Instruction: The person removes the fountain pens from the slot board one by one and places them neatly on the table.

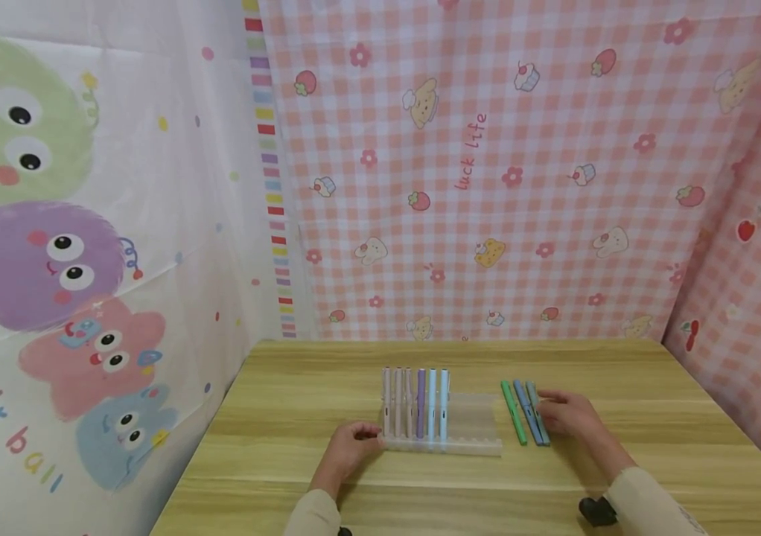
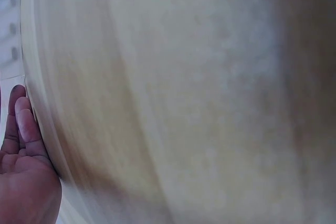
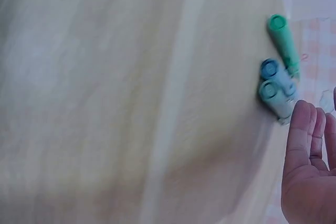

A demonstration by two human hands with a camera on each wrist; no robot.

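Note:
A clear plastic pen rack [image 1: 474, 447] lies on the wooden table, with a row of capped pens on its left half: several mauve-grey and light blue ones and a purple pen [image 1: 421, 406]. My left hand [image 1: 352, 447] touches the rack's left front corner; its fingers look fairly straight in the left wrist view, and the thumb is hidden there. To the rack's right lie a green pen [image 1: 514, 413], a blue pen [image 1: 529, 412] and a grey-green pen [image 1: 538, 417]. My right hand [image 1: 570, 417] is beside the grey-green pen, fingers loosely extended, holding nothing that I can see.
The wooden table [image 1: 273, 402] ends at a pink checked curtain [image 1: 461, 223] behind. A white cartoon-print sheet [image 1: 186, 223] hangs on the left, and another printed cloth [image 1: 756, 298] on the right. The rack's right half shows bare plastic grooves.

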